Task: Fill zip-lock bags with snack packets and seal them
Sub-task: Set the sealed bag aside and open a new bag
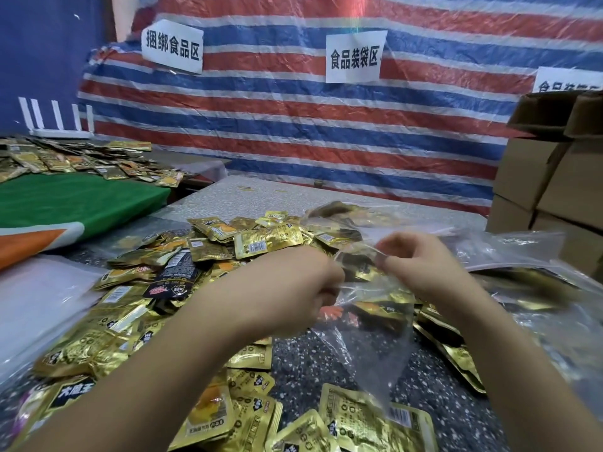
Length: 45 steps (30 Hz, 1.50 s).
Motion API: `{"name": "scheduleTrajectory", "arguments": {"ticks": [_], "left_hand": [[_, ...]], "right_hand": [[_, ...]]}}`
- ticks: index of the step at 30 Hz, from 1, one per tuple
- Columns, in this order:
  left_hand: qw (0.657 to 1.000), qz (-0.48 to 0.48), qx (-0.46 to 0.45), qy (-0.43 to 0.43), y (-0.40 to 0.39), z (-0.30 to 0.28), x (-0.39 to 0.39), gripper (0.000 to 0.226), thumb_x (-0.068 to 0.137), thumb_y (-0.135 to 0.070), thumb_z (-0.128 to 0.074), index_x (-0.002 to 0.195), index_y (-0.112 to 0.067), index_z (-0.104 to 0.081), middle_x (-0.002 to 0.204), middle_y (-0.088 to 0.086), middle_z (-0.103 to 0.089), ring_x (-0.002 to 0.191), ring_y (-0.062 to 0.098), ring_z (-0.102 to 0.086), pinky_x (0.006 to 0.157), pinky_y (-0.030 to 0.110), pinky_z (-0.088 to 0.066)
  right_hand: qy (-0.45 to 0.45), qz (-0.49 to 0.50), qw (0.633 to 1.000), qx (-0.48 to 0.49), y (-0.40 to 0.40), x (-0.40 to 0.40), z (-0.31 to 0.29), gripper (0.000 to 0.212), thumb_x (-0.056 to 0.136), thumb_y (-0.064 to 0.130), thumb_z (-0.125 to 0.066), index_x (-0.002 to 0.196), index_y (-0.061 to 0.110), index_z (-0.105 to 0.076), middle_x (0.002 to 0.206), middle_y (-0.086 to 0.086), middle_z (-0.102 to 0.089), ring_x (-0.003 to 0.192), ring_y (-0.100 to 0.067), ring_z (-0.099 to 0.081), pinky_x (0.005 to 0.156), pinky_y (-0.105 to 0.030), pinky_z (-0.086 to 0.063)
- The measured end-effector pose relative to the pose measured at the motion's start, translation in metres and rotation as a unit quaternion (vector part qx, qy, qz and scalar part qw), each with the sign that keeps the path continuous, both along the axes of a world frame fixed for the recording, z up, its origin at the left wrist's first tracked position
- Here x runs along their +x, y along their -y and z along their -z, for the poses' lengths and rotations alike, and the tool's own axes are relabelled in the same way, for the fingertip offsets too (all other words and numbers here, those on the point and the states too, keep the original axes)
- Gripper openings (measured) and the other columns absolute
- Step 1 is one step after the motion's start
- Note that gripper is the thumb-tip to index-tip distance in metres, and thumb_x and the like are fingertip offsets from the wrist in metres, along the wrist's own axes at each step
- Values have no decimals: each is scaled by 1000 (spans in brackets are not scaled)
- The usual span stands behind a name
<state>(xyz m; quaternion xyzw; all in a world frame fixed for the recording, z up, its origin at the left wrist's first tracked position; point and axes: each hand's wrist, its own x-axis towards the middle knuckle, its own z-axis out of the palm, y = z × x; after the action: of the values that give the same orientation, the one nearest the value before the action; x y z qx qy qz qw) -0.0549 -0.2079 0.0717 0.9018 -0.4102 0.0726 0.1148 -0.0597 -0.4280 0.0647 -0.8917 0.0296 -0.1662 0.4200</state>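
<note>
A clear zip-lock bag hangs between my hands above the speckled table. My left hand pinches the bag's top edge on the left. At the right end of that edge, my right hand pinches it too. Gold snack packets show through the plastic in the bag's upper part. A large heap of loose gold and black snack packets covers the table left of and below my hands.
Stacked cardboard boxes stand at the right. More clear bags with packets lie behind my right hand. A green cloth table with more packets is at the left. A striped tarp with paper signs hangs behind.
</note>
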Motion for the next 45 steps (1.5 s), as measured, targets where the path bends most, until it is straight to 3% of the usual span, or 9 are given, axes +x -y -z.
{"name": "scheduleTrajectory", "arguments": {"ticks": [6, 10, 16, 22, 31, 35, 39, 43, 45], "left_hand": [[998, -58, -8, -23, -10, -1, 7, 14, 98, -28, -55, 85, -23, -60, 81, -11, -58, 73, 8, -55, 63, 30, -48], [997, -76, 6, -24, -13, -2, 8, 18, 97, -27, -53, 83, -20, -61, 78, -5, -58, 68, 12, -55, 60, 30, -47], [996, -73, 6, -41, -14, -3, 8, 18, 96, -25, -55, 81, -18, -60, 79, -2, -60, 71, 16, -57, 69, 40, -55], [997, -66, -2, -44, -15, -6, 7, 22, 98, -22, -54, 76, -18, -55, 75, -3, -57, 65, 13, -52, 56, 31, -43], [997, -49, -19, -58, -15, -9, 1, 26, 99, -22, -53, 74, -23, -55, 73, -11, -55, 63, 3, -50, 54, 24, -35], [996, -54, -41, -52, -20, -11, 4, 21, 99, -20, -54, 79, -21, -59, 73, -11, -56, 64, 1, -50, 56, 26, -37], [993, -69, -86, -43, -32, -17, 12, 14, 94, -11, -58, 85, -20, -64, 84, -10, -65, 74, 5, -60, 66, 29, -53], [992, -99, -59, -57, -45, -16, 21, 18, 90, -6, -59, 80, -20, -63, 84, -9, -66, 79, 12, -62, 76, 39, -56], [991, -113, -45, -55, -46, -12, 26, 19, 91, -8, -61, 77, -22, -63, 84, -9, -66, 79, 11, -62, 72, 36, -54]], "right_hand": [[42, 85, 994, -50, 1, 0, -1, 23, 85, 6, -56, 75, 21, -70, 78, 0, -69, 75, -22, -64, 69, -45, -54], [85, 94, 978, -163, -5, -3, 1, 23, 89, 12, -55, 80, 25, -72, 93, 6, -52, 82, -12, -52, 66, -30, -41], [49, 49, 985, -161, -10, -6, -3, 27, 89, 8, -55, 75, 25, -71, 94, 3, -58, 77, -17, -55, 63, -30, -40], [41, 47, 996, -64, -5, -9, -4, 33, 89, 5, -51, 71, 23, -72, 60, 3, -70, 48, -11, -65, 36, -16, -37], [-12, 90, 983, -161, 0, -8, -3, 24, 95, 21, -45, 78, 26, -61, 71, 1, -69, 58, -18, -63, 45, -24, -41], [-29, 75, 986, -144, 0, -8, -6, 24, 100, 25, -37, 86, 21, -57, 76, -6, -68, 65, -23, -65, 59, -40, -53], [-67, 34, 992, -105, -6, 7, -14, 38, 102, 27, -30, 86, 8, -59, 64, -11, -66, 51, -15, -50, 52, -28, -33], [-89, -3, 976, -198, -22, 46, -26, 43, 104, 29, -33, 83, 12, -66, 79, -4, -66, 75, -22, -60, 66, -33, -46], [-47, -8, 974, -220, -35, 71, -26, 30, 100, 26, -43, 81, 17, -65, 75, 0, -65, 68, -17, -59, 58, -30, -44]]}}
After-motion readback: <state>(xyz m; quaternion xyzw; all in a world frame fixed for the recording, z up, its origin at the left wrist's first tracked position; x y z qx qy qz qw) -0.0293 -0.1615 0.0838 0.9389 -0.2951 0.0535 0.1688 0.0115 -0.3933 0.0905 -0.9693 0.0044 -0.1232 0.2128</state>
